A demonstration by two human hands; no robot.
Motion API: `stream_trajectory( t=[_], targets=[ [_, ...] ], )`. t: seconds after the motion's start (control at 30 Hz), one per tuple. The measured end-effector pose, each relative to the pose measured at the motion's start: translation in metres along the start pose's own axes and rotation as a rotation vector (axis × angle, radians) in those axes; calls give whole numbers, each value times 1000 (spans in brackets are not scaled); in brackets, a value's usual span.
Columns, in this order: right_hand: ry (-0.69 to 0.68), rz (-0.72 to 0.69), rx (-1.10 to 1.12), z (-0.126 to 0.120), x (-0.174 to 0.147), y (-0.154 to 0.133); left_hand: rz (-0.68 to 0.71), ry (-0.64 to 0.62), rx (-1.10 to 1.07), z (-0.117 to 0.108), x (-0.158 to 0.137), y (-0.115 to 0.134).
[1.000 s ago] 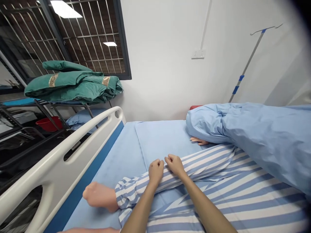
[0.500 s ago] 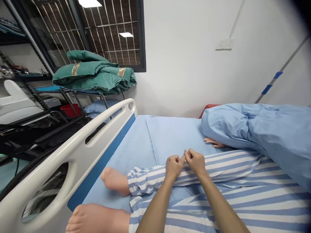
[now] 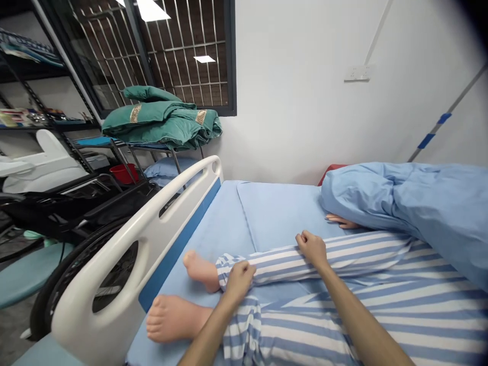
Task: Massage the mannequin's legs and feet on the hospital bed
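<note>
A dummy in blue-and-white striped trousers (image 3: 362, 254) lies on a bed. My left hand (image 3: 240, 279) is closed on the far trouser leg close to the ankle, its thumb against the cloth. Further up the same leg, my right hand (image 3: 312, 247) is also closed, at the leg's far edge; its fingertips are mostly hidden. The cloth between my hands looks fairly smooth, while the cuff is bunched. Two bare feet, the far foot (image 3: 200, 269) and the near foot (image 3: 175, 317), stick out of the cuffs. A blue quilt (image 3: 430, 198) covers the upper body, with the dummy's hand (image 3: 341, 220) showing beneath.
A white bed rail (image 3: 133, 239) closes off the foot end. Beyond it stand a wheelchair (image 3: 91, 223) and a rack with folded green quilts (image 3: 163, 119). A light blue sheet (image 3: 282, 206) covers the mattress up to the white wall (image 3: 290, 91).
My hands were together on the shin and are now apart. The left has moved down toward the ankle; the right stays higher on the leg. The view has shifted slightly left.
</note>
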State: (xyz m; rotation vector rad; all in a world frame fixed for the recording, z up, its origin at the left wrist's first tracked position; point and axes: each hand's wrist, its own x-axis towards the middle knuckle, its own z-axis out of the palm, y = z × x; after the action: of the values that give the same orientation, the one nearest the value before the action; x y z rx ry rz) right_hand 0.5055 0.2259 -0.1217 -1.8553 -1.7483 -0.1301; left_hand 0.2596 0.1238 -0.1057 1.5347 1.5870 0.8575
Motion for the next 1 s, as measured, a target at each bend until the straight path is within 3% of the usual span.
stream_trajectory(
  t=[0.07,0.17,0.37,0.5,0.63,0.77,0.87,1.0],
  targets=[
    [-13,1,-28,1,0,0,-18,124,81,-9,-29,-17],
    [-32,12,-72,0,0,-4,52,129,219,-11,-56,-27],
    [-127,53,-98,-10,-6,-18,311,95,675,-34,-63,-41],
    [-196,14,13,-15,-25,-49,433,113,858,-49,-67,-55],
    [-313,-240,232,-26,-67,-109,410,142,871,-47,-70,-55],
    [-387,-368,452,-27,-122,-169,395,130,829,-48,-71,-50],
    [-394,-352,497,-20,-155,-193,355,70,777,-50,-71,-49],
    [-281,-187,320,-11,-171,-202,304,90,751,-51,-74,-45]
  ],
)
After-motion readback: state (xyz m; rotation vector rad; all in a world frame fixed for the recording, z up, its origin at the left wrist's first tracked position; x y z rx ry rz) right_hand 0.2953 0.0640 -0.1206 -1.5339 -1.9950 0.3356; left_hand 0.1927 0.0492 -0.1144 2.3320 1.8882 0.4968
